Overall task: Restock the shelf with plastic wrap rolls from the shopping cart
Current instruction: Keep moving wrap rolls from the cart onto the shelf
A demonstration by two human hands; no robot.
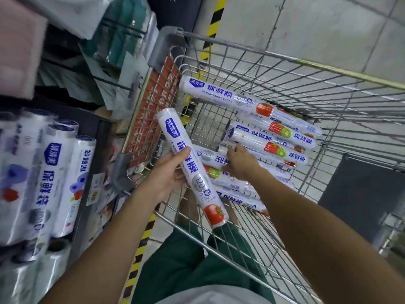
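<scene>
Left hand (168, 174) raised above the shopping cart (306, 62) rim, grasping a plastic wrap roll (173, 128); right hand (240, 161) stretched down inside the cart, fingers on the piled rolls (274, 137), grip unclear.

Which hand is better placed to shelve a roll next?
Left. The left hand grips a roll, nearest the shelf; the right hand is down among the rolls in the cart.
</scene>
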